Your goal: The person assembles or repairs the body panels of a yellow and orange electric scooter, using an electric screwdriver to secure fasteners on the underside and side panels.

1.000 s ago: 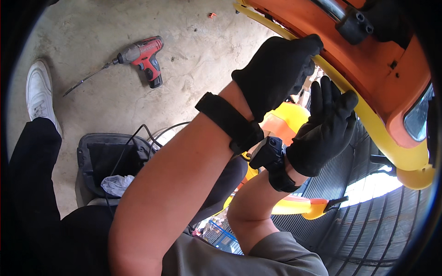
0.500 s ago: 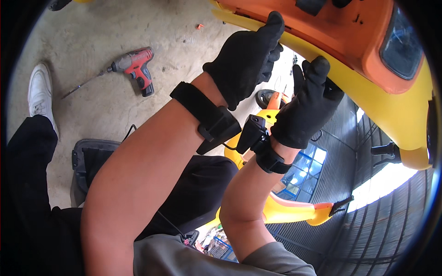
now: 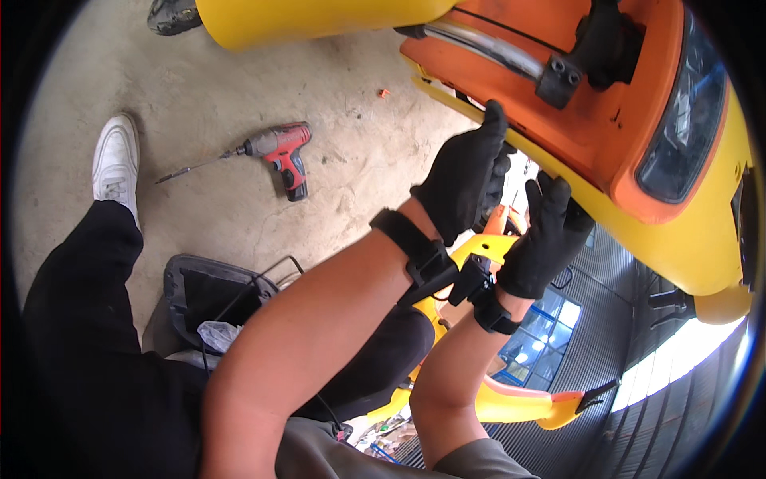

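My left hand (image 3: 467,180), in a black glove, has its fingers curled at the edge of a long yellow panel (image 3: 638,243). Just right of it and lower, my right hand (image 3: 542,239), also gloved, reaches up to the same panel with bent fingers, some tips hidden behind it. The panel borders an orange body part (image 3: 606,136) with a dark glossy window (image 3: 682,120), a silver rod and a black clamp (image 3: 558,80). Black straps with small devices (image 3: 427,267) circle both my wrists.
A red-and-grey drill (image 3: 283,144) with a long bit lies on the concrete floor (image 3: 207,96). A dark open case (image 3: 187,295) with a cable and plastic bag is beside my legs. A yellow part (image 3: 311,16) hangs at the top; other yellow parts (image 3: 558,411) are behind my arms.
The view has shifted, showing more of the orange body and another yellow part at the top. My hands remain at the panel's edge, with the right one's fingers shifted slightly.
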The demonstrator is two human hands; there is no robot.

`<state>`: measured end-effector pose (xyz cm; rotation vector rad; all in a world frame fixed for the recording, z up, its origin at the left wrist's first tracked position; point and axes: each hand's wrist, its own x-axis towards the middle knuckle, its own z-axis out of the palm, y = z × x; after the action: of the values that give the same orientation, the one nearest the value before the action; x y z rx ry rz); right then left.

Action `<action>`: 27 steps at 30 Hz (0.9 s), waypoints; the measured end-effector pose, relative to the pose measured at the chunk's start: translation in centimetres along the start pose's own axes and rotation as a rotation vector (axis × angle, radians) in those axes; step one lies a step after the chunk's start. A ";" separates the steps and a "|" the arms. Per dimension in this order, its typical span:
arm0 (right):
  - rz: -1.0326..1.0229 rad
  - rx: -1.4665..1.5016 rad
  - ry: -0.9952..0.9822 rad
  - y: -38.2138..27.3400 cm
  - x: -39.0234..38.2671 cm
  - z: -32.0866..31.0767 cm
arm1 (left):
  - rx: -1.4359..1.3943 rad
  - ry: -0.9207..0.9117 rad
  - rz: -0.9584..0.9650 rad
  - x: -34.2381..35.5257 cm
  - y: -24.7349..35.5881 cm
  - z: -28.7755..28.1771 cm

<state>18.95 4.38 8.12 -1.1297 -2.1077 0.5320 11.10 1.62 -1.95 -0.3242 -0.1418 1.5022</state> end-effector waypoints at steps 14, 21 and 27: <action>0.018 -0.032 0.074 1.3 -0.8 2.0 | -0.036 -0.014 0.003 0.3 1.8 -1.4; 0.049 -0.145 0.061 1.2 -0.7 2.4 | 0.058 0.045 -0.016 -0.2 1.9 -0.5; -0.028 -0.243 0.102 1.5 -0.6 3.0 | 0.017 -0.069 -0.004 0.0 1.6 -0.4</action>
<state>17.82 4.55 4.86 -1.2314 -2.1366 0.2031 9.69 1.61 -2.83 -0.2583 -0.1844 1.5109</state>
